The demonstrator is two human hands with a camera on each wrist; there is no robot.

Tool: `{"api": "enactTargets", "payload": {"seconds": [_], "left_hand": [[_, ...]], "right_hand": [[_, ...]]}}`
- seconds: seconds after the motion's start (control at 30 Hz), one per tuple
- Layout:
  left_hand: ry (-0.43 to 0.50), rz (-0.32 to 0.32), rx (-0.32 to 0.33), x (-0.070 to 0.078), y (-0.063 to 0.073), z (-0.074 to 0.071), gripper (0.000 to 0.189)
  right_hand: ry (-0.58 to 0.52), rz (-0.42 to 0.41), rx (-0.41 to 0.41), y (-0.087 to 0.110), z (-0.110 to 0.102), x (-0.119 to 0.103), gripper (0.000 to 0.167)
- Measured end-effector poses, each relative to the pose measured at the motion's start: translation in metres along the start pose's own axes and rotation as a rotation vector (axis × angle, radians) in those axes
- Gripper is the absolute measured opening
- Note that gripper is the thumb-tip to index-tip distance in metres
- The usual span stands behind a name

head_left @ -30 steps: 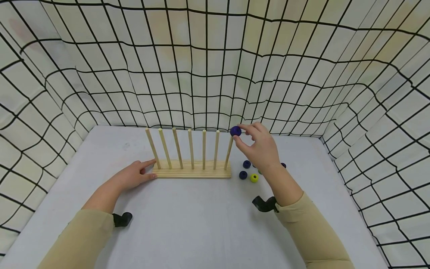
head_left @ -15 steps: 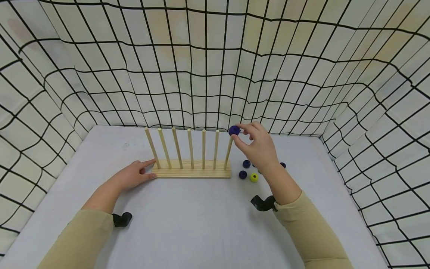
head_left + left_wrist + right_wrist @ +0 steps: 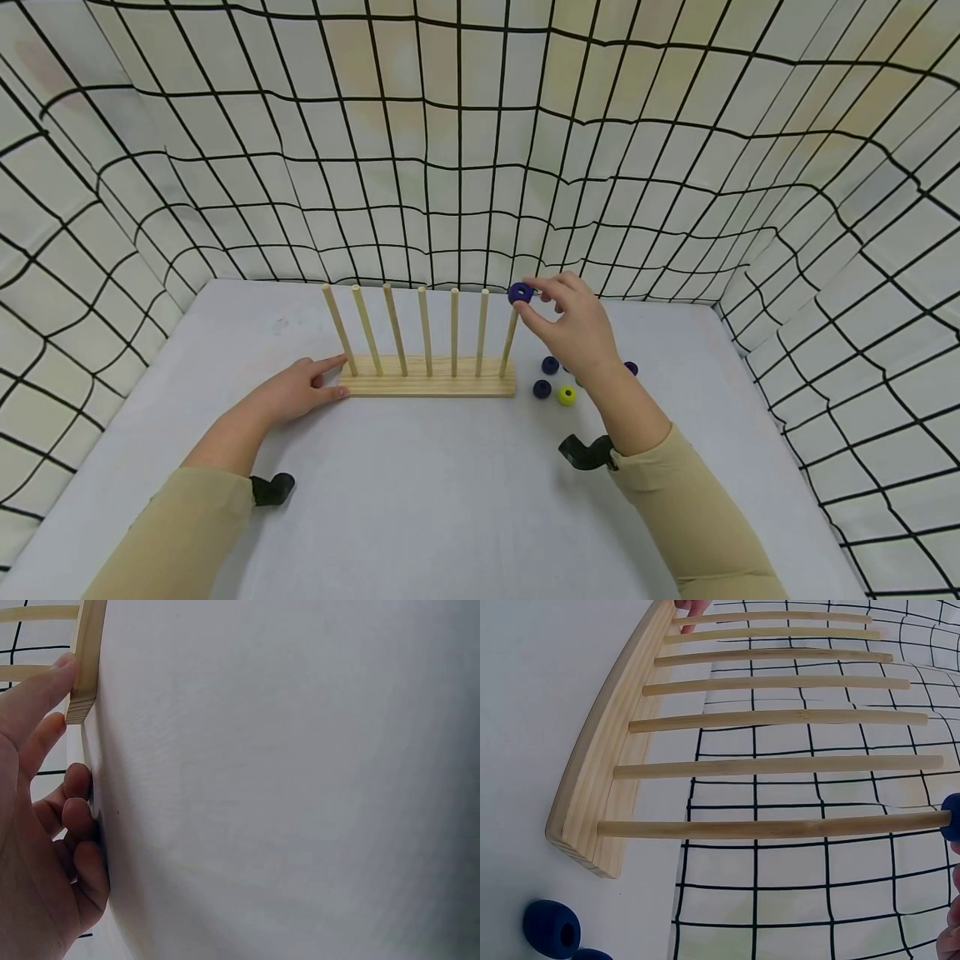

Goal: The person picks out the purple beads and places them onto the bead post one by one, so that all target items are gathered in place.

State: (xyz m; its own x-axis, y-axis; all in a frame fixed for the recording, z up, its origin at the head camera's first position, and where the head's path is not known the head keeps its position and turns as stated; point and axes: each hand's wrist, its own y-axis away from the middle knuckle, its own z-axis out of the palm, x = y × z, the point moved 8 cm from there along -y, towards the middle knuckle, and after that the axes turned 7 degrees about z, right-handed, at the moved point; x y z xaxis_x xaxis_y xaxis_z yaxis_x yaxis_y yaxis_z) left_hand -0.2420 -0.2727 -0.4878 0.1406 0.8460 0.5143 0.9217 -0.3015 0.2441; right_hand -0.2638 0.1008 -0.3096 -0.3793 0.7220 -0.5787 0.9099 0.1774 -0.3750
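Observation:
My right hand pinches a dark blue bead between thumb and fingers at the top of the rightmost peg. In the right wrist view the blue bead meets the tip of that peg. The peg stand is a pale wooden base with a row of several upright pegs; the other pegs carry no beads. With thumb and index finger, my left hand holds the left end of the base. The left wrist view shows the thumb on the base's edge, the other fingers curled near the table.
Right of the stand lie dark blue beads and a yellow bead, with more partly hidden behind the right wrist. Black netting over white walls encloses the white table at the back and sides.
My right hand has shifted slightly left with the blue bead, whose hole has tipped more into view at the peg's top. The left hand and the stand keep their place.

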Motion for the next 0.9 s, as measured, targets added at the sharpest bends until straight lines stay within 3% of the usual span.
{"api": "enactTargets", "payload": {"seconds": [0.9], "left_hand": [[0.003,-0.003,0.004,-0.0041,-0.0003,0.0006,0.079]], "right_hand": [[0.027,0.013,-0.007,0.0025,0.0031,0.0031,0.037]]}}
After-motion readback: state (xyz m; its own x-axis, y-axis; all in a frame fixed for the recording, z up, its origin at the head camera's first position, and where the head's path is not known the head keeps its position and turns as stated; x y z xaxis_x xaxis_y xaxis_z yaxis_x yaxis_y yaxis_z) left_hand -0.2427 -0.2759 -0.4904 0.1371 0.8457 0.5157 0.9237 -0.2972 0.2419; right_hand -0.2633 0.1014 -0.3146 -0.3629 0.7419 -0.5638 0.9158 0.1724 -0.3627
